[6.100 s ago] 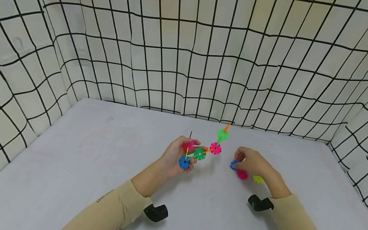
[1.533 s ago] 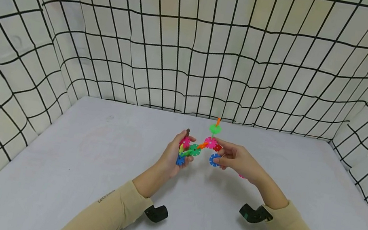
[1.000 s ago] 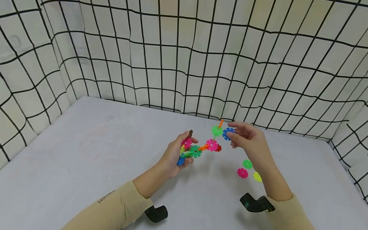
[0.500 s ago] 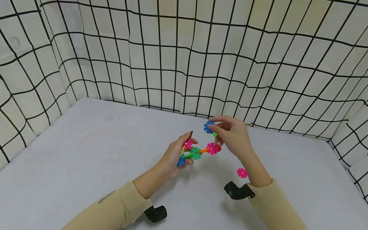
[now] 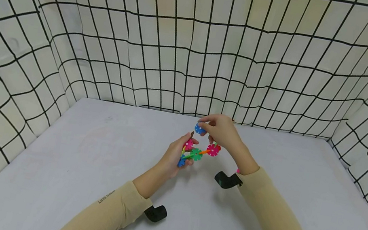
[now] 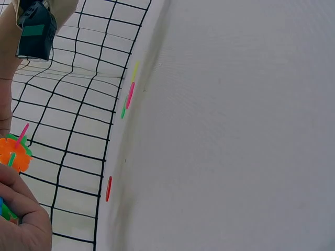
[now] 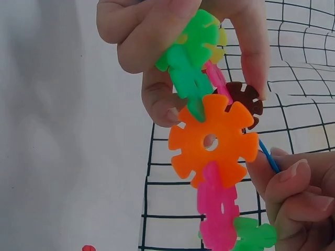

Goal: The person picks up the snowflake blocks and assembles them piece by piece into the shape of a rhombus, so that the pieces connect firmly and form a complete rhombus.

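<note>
My left hand [image 5: 172, 154] grips a chain of slotted plastic flower discs above the table. In the head view the chain includes a blue disc [image 5: 181, 161], a green disc [image 5: 196, 154] and a pink disc [image 5: 214, 150]. The right wrist view shows its orange disc [image 7: 214, 138] close up, with a brown disc [image 7: 246, 102] standing out behind. My right hand [image 5: 223, 132] pinches a loose blue disc [image 5: 198, 128] between thumb and finger. That disc, seen edge-on as a blue sliver [image 7: 269, 157], is just beside the brown one; whether they touch is unclear.
Loose discs lie on the white table [image 5: 107, 151]: yellow [image 6: 135, 70], pink [image 6: 130, 95], green [image 6: 123, 111] and red [image 6: 109, 188]. The right forearm hides most of them in the head view. A black grid net [image 5: 193, 63] on white walls encloses the table.
After picking the blue disc off the table, my right hand has carried it leftward, past the light green disc, to the chain's brown end. My left hand has barely shifted.
</note>
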### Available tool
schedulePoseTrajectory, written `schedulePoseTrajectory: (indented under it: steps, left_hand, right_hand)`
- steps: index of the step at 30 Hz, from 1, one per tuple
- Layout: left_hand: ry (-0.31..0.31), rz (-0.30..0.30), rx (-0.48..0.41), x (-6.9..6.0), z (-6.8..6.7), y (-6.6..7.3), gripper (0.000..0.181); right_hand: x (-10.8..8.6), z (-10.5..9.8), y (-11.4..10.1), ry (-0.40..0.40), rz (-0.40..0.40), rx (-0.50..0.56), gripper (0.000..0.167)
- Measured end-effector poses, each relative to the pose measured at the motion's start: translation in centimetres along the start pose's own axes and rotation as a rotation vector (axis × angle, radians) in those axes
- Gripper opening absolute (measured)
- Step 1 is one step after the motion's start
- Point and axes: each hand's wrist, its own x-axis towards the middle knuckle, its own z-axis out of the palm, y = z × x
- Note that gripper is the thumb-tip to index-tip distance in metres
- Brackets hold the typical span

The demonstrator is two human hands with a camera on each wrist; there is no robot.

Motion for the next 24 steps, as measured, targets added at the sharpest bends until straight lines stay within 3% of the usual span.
schedulePoseTrajectory:
  steps: [16, 24]
  left_hand:
    - [0.001, 0.006, 0.033, -0.01, 0.08, 0.00, 0.046]
    - [-0.002, 0.016, 0.062, -0.05, -0.01, 0.48, 0.053]
  right_hand:
    - [0.65, 0.29, 0.23, -0.057, -0.049, -0.054, 0.023]
    - [0.57, 0.11, 0.27, -0.064, -0.055, -0.025, 0.025]
